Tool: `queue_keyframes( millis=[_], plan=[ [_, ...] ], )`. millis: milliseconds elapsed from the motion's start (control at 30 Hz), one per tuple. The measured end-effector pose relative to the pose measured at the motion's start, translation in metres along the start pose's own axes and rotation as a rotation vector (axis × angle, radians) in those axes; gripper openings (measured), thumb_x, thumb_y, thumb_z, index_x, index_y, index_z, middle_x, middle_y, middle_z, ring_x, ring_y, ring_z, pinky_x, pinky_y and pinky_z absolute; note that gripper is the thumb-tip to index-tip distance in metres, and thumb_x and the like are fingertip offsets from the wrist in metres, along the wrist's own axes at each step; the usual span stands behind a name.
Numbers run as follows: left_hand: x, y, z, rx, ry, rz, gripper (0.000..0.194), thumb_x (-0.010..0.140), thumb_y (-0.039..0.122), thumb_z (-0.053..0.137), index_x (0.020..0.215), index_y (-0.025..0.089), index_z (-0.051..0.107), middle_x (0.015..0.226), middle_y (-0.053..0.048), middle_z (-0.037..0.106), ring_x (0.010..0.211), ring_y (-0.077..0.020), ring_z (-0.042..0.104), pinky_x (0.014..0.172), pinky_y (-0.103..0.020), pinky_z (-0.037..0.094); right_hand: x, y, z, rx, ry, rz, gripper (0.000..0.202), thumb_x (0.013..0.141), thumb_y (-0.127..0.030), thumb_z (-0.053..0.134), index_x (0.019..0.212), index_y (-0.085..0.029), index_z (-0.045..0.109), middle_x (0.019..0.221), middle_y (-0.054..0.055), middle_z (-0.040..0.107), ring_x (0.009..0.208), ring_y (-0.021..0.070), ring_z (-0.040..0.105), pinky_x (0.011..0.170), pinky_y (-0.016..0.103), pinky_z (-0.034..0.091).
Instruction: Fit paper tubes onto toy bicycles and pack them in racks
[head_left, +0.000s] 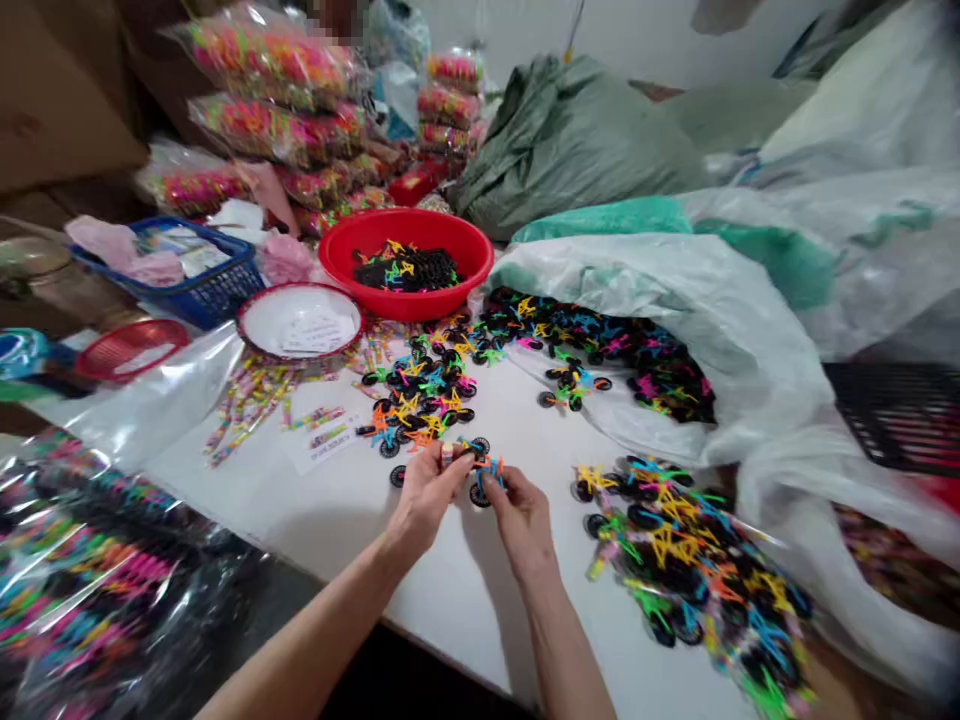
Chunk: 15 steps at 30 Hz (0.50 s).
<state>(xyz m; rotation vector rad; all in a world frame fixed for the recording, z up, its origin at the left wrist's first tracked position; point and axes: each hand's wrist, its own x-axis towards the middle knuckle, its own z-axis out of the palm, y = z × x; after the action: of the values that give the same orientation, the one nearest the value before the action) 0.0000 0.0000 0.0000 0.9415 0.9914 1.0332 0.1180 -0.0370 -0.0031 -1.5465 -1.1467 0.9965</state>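
Near the front middle of the white table (352,510), my left hand (427,490) pinches a small toy bicycle with black wheels and also has a small candy tube (448,455) at its fingertips. My right hand (521,515) grips a blue and orange toy bicycle (491,470) right beside it, and the two hands nearly touch. Just beyond them lies a loose pile of colourful toy bicycles (427,390). Another heap of bicycles (682,550), with candy tubes among them, spreads to the right of my right hand.
A red basin (405,305) of bicycle parts, a red-rimmed white bowl (300,320) and a blue basket (195,285) stand at the back left. Candy tubes (247,400) lie left. A white sack (765,330) spills bicycles at right. Bagged bicycles (97,580) fill the lower left.
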Motion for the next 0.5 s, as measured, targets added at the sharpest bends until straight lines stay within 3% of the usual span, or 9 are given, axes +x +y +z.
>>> queue_keyframes(
  millis=[133, 267, 400, 500],
  plan=[
    [-0.003, 0.010, -0.023, 0.204, -0.158, -0.059, 0.027, 0.077, 0.040, 0.059, 0.077, 0.015, 0.050, 0.055, 0.007, 0.038, 0.049, -0.0058, 0.028, 0.045, -0.020, 0.021, 0.002, -0.022, -0.017, -0.149, 0.019, -0.142, 0.028, 0.079, -0.042, 0.054, 0.078, -0.017, 0.066, 0.081, 0.006, 0.062, 0.074, 0.0170, 0.055, 0.064, 0.027, 0.042],
    [-0.013, 0.012, -0.033, 0.319, -0.206, -0.036, 0.031, 0.084, 0.041, 0.050, 0.097, 0.015, 0.060, 0.067, 0.001, 0.049, 0.062, -0.0093, 0.041, 0.056, -0.021, 0.032, -0.001, -0.033, -0.017, -0.059, 0.062, -0.101, 0.026, 0.078, -0.041, 0.055, 0.082, -0.017, 0.066, 0.068, 0.001, 0.058, 0.060, 0.0129, 0.049, 0.055, 0.024, 0.038],
    [-0.019, 0.008, -0.033, 0.286, -0.230, -0.020, 0.026, 0.083, 0.038, 0.053, 0.087, 0.014, 0.063, 0.066, 0.001, 0.051, 0.062, -0.0095, 0.043, 0.058, -0.021, 0.034, -0.002, -0.028, -0.011, 0.077, -0.126, 0.030, 0.027, 0.076, -0.042, 0.059, 0.068, -0.016, 0.059, 0.053, -0.004, 0.047, 0.048, 0.0088, 0.039, 0.046, 0.021, 0.032],
    [-0.019, 0.006, -0.035, 0.118, -0.264, -0.107, 0.029, 0.080, 0.038, 0.058, 0.095, 0.014, 0.061, 0.074, -0.002, 0.058, 0.059, -0.0078, 0.045, 0.055, -0.020, 0.034, -0.002, -0.027, -0.013, 0.192, -0.234, 0.090, 0.030, 0.076, -0.045, 0.059, 0.069, -0.016, 0.057, 0.053, -0.004, 0.047, 0.047, 0.0076, 0.038, 0.044, 0.020, 0.031]
  ],
)
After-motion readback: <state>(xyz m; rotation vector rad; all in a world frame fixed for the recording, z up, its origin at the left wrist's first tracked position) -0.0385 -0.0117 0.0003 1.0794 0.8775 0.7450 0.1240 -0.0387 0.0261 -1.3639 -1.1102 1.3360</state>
